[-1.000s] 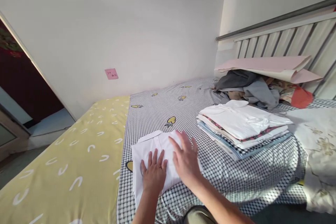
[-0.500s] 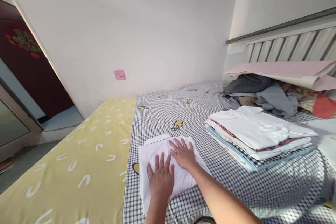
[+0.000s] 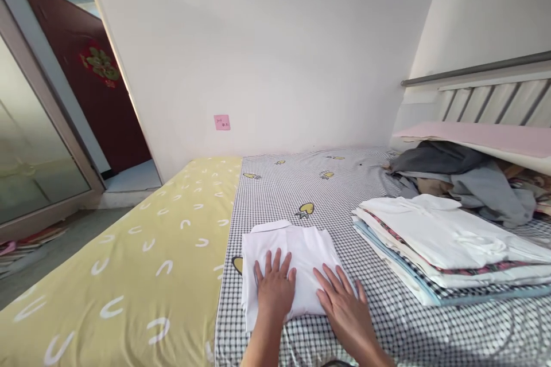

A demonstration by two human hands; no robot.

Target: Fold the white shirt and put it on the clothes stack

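A folded white collared shirt (image 3: 297, 246) lies flat on the checked half of the bed cover, its collar toward the wall. My left hand (image 3: 275, 287) rests palm down on the shirt's lower left part, fingers spread. Over its lower right edge lies my right hand (image 3: 346, 304), also flat, with the fingers stretched out on the fabric. Neither hand grips anything. To the right stands a stack of folded clothes (image 3: 447, 241) with a white garment on top.
The bed cover (image 3: 172, 258) is yellow on the left and black-and-white checked on the right. Rumpled grey clothes (image 3: 486, 178) lie at the back right beneath a pink board (image 3: 486, 136). A white wall (image 3: 275, 57) closes off the far side; a dark red door (image 3: 86, 69) stands at left.
My right hand has slid from the shirt's upper part down to its lower right edge. My left hand stays on the lower left part. The view has turned slightly left.
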